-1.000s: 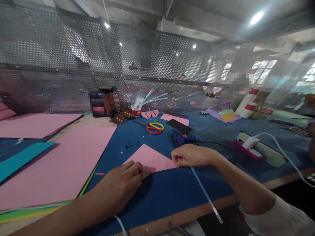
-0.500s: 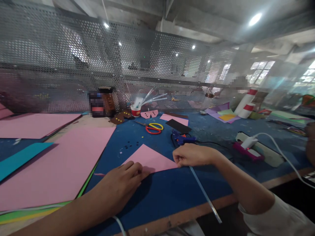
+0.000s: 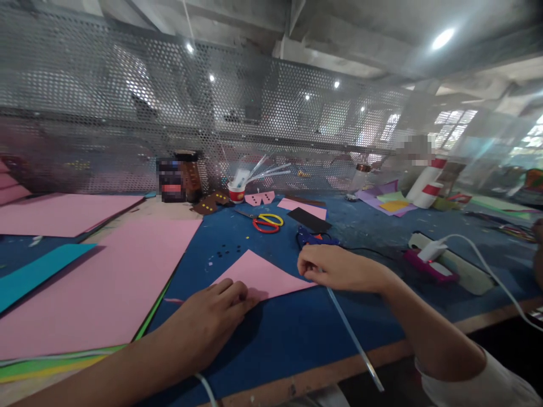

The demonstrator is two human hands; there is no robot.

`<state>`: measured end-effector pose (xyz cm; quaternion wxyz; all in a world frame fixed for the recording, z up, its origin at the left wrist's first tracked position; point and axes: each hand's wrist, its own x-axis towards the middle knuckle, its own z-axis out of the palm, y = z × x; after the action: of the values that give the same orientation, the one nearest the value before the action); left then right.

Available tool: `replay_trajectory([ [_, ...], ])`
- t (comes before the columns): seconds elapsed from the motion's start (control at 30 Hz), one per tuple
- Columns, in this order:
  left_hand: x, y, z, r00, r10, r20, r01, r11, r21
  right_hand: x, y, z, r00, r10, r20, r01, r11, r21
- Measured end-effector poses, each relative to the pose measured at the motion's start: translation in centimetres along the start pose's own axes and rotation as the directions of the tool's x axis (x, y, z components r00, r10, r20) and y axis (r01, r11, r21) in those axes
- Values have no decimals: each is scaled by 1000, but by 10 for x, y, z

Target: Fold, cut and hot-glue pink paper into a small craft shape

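Note:
A folded sheet of pink paper [image 3: 254, 272], roughly triangular, lies on the blue tabletop in front of me. My left hand [image 3: 224, 308] presses on its near left edge with curled fingers, hiding that corner. At the paper's right corner is my right hand [image 3: 331, 268], its fingers bent and thumb drawn in. The paper's tip shows just under that thumb. A clear glue stick [image 3: 354, 339] slants from below my right hand past the table's front edge; its upper end is hidden. Just behind the hand sits a blue glue gun [image 3: 305, 237], partly covered.
Scissors [image 3: 268, 222] with red and yellow handles lie beyond the paper, near small black dots [image 3: 229, 249]. Large pink sheets [image 3: 110, 271] and a teal strip [image 3: 46, 271] cover the left. Right stands a power strip [image 3: 430, 265] with a white cable. A cup [image 3: 236, 193] holds clear sticks.
My right hand's fingers have loosened slightly at the paper's right corner, and more of the tip shows. My left hand stays on the near edge. The view has shifted a little.

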<state>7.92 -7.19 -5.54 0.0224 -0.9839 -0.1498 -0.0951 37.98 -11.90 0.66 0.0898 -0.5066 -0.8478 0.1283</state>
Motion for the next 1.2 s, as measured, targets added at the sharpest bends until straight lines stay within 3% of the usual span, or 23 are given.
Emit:
replay_trajectory([
  [0.07, 0, 1, 1, 998, -6, 56, 5, 1000, 10, 4, -17, 6, 984, -91, -152, 92, 996, 2],
  [0.1, 0, 1, 1, 997, -11, 74, 10, 1000, 17, 7, -24, 11, 973, -151, -174, 150, 989, -17],
  [0.2, 1, 2, 1, 995, -31, 99, 27, 998, 48, 16, -37, 28, 946, -315, -75, 304, 944, -132],
  [0.33, 0, 2, 2, 994, -27, 105, 23, 999, 44, 21, -33, 46, 927, -374, 6, 364, 898, -247],
  [0.73, 0, 2, -1, 994, -35, 100, 32, 999, 26, 20, -34, 43, 925, -376, 59, 377, 880, -291],
  [1.2, -5, 10, -6, 989, -63, 134, 48, 993, 111, 4, -26, 51, 947, -322, 12, 317, 924, -214],
])
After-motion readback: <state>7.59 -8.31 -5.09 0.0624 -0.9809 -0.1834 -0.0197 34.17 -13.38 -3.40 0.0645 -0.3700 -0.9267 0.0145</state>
